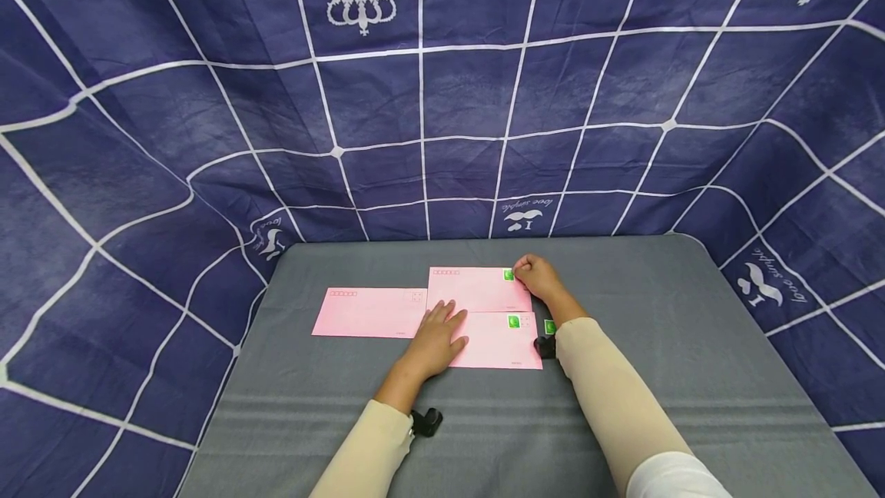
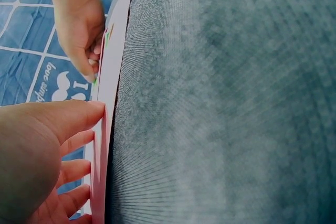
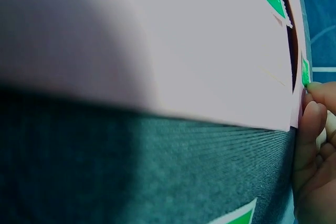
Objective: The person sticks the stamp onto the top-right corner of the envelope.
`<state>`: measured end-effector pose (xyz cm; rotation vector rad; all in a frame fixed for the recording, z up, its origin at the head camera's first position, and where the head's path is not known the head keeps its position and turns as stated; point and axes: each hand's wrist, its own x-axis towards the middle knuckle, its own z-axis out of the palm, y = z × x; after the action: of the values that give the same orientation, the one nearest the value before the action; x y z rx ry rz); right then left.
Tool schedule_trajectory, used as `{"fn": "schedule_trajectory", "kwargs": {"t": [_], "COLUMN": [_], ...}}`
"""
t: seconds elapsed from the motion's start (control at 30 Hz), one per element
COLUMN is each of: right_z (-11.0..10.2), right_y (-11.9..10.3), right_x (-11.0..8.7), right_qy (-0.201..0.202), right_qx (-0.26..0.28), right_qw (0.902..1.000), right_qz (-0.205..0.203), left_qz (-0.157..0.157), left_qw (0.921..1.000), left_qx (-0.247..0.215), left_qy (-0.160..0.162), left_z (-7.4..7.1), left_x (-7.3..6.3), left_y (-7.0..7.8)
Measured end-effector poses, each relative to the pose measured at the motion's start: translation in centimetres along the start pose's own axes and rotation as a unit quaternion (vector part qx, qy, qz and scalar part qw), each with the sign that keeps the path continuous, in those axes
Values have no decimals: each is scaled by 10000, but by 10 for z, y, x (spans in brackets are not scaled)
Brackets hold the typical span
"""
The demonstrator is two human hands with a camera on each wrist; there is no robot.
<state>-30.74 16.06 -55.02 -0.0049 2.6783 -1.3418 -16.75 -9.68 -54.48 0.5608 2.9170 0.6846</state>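
Note:
My right hand [image 1: 541, 278] is at the upper right corner of the far pink envelope [image 1: 473, 292]. Its thumb and forefinger pinch the edge of a green stamp [image 3: 305, 72] there. My left hand [image 1: 432, 340] rests with spread fingers across the near pink envelope [image 1: 487, 348] and the lower edge of the far one. In the left wrist view, its thumb and fingertips touch the pink paper. The near envelope carries a green stamp [image 1: 514, 321] beside its printed box. A third pink envelope [image 1: 369, 313], with no stamp on it, lies to the left.
Another green stamp [image 1: 549, 327] lies on the grey cloth-covered table [image 1: 311, 421], under the right wrist and right of the near envelope. A blue curtain with white lines [image 1: 470, 91] encloses the back and sides. Each wrist wears a small black camera [image 1: 427, 422].

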Motion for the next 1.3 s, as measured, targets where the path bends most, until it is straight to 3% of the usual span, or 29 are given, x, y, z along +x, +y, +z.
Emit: {"fn": "schedule_trajectory", "kwargs": {"t": [0.83, 1.3], "right_z": [1, 3], "right_y": [-3, -2], "right_x": [-2, -3], "right_qy": [202, 222], "right_qx": [-56, 886], "right_qw": [9998, 9957], "right_qz": [59, 171], "left_qz": [32, -6], "left_qw": [10000, 10000], "left_qx": [-44, 66], "left_qy": [-8, -13], "left_z": [-3, -3], "left_x": [-1, -1], "left_y": [2, 1]}}
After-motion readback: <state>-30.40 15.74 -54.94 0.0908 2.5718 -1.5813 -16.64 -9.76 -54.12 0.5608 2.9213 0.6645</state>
